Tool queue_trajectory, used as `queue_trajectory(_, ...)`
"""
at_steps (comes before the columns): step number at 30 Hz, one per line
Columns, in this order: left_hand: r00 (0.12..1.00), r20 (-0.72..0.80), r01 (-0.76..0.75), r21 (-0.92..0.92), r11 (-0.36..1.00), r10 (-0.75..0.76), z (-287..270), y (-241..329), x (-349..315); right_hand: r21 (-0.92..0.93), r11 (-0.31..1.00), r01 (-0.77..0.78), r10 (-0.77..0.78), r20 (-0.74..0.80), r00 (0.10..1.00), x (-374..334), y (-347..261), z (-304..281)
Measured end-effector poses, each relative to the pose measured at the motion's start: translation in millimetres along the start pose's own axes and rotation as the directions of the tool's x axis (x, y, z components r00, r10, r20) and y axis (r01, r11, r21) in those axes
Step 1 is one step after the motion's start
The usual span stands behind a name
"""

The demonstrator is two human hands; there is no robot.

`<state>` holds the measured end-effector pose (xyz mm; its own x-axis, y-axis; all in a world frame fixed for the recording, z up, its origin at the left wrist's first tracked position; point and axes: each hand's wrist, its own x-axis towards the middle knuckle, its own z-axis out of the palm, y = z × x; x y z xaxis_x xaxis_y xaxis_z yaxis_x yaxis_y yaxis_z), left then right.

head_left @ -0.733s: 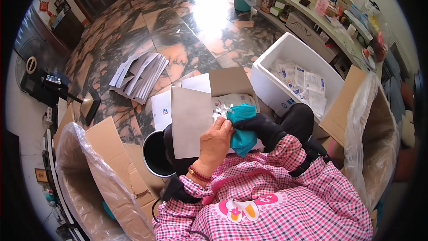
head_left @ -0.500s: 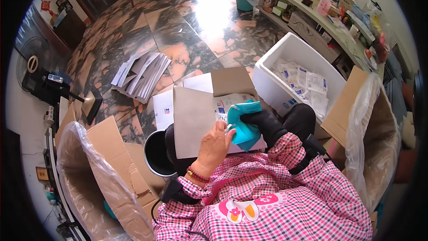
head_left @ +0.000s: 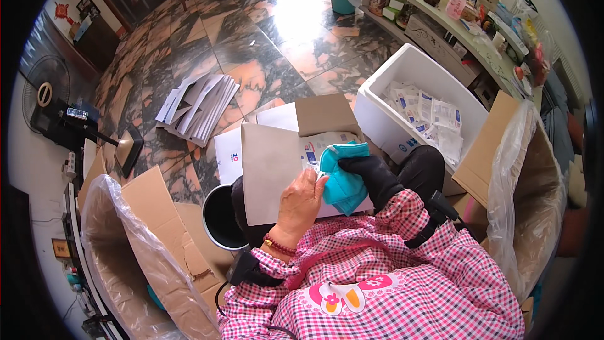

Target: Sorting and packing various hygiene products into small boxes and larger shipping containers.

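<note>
A: From where I stand, which objects occupy the hands?
B: A bundle of folded, soft teal fabric pieces (head_left: 346,190), located above the seated person's lap, in front of the pink-checked smock (head_left: 402,289).

A: State of the right hand?
B: The right hand (head_left: 375,179), in a black glove, is closed around the bundle's right side.

A: And the left?
B: The left hand (head_left: 298,203), bare, with a dark-red beaded bracelet (head_left: 279,245) at the wrist, has thumb and fingers drawn narrow at the bundle's left edge, beside a small white strip. Whether it grips the strip I cannot tell.

A: What lies directly beyond?
B: An open carton with pale grey-white flaps (head_left: 267,167); inside it, partly covered by the bundle, a pale printed packet (head_left: 340,137).

A: The surroundings?
B: Right of the carton, a white foam box (head_left: 382,116) containing flat white packets with blue print (head_left: 431,116). Beyond the carton to the left, a stack of folded white cardboard (head_left: 200,107) on the marble-patterned floor (head_left: 245,69). At either side, a large brown cardboard box lined with clear plastic: one left (head_left: 154,217), one right (head_left: 481,160). Near the left one, a round bin with a dark interior (head_left: 224,220).
</note>
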<state>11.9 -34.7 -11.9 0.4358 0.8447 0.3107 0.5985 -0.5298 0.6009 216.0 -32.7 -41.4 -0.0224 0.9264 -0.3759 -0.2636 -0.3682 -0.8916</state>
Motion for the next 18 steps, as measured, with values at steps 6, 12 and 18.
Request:
queue_trajectory(6, 0.981, 0.034, -0.192, 0.138, 0.972, 0.189, 4.1, 11.0, -5.0, -0.023, 1.000, 0.019, -0.019, -0.012, 1.000, 9.5, -1.1, -2.9)
queue_trajectory(12, 0.953, 0.066, -0.297, 0.011, 0.955, 0.296, -0.4, 37.2, -15.0, -0.027, 0.999, 0.017, -0.018, -0.029, 0.999, 14.9, 0.6, -5.1)
queue_trajectory(18, 0.936, 0.097, -0.331, -0.093, 0.939, 0.339, 6.1, 50.8, -21.3, -0.040, 0.999, 0.015, -0.017, -0.039, 0.999, 20.1, 2.1, -3.2)
